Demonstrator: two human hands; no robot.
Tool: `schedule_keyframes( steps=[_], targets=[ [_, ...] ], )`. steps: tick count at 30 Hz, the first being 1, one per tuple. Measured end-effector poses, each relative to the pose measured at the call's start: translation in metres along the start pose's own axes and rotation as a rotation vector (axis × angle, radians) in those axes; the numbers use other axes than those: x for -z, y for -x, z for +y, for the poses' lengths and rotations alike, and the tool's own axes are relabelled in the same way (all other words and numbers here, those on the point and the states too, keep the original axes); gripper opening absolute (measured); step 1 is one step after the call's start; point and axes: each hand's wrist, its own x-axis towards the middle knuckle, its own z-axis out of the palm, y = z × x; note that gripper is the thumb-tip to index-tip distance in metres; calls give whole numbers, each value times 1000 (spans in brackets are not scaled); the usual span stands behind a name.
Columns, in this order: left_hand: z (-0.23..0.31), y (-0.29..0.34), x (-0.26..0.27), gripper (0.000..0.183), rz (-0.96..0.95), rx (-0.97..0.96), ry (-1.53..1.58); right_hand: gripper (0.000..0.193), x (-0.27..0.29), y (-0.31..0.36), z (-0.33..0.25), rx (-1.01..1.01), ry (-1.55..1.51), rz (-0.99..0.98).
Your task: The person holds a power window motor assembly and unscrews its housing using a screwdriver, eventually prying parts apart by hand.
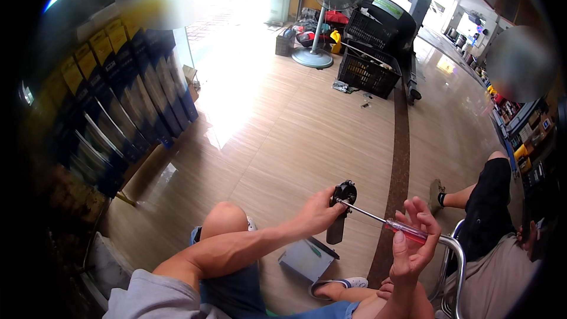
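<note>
My left hand (322, 210) grips a black device (336, 230) with a rounded head and a flat, handle-like lower part. Its exact kind I cannot make out. In my right hand (416, 242) is a screwdriver (407, 231) with a clear red handle, held between thumb and fingers with some fingertips raised. The long metal shaft slants left to the device, its tip at the rounded head beside my left thumb. Whether it sits in a screw is too small to tell. Below the device, a grey box (304, 263) with a green thing on top rests by my feet.
A person in black shorts (490, 201) sits close on my right, next to a bent metal chair tube (458, 254). Packaged long goods hang on a rack (124, 94) at left. A standing fan (313, 58) and black crates (369, 71) occupy the far floor.
</note>
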Motion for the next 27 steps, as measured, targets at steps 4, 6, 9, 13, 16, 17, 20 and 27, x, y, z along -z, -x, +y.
schedule_keyframes(
  steps=[4, 6, 9, 13, 16, 17, 20, 27],
  targets=[
    [15, 8, 0, 37, -12, 80, -126, 35, 7, 3, 5, -114, 49, 35],
    [5, 6, -6, 37, -3, 18, -57, 36, 14, 3, 3, -107, 315, 33],
    [10, 10, -15, 34, 5, -30, -114, 37, 27, 17, 14, -101, 274, 31],
    [9, 12, -13, 34, -16, -26, -78, 42, 31, 30, 10, 12, 65, -57],
    [-4, 4, -17, 33, 15, -78, -66, 37, 28, 47, 12, -120, 14, 124],
    [8, 1, -22, 32, -9, -73, -119, 38, 49, 53, 13, -137, 214, 103],
    [3, -3, -30, 33, -7, -66, -102, 39, 54, 65, 13, -123, 296, 101],
    [8, 11, -26, 30, -72, -54, -67, 42, 22, 28, -28, 10, 91, 41]
  ],
)
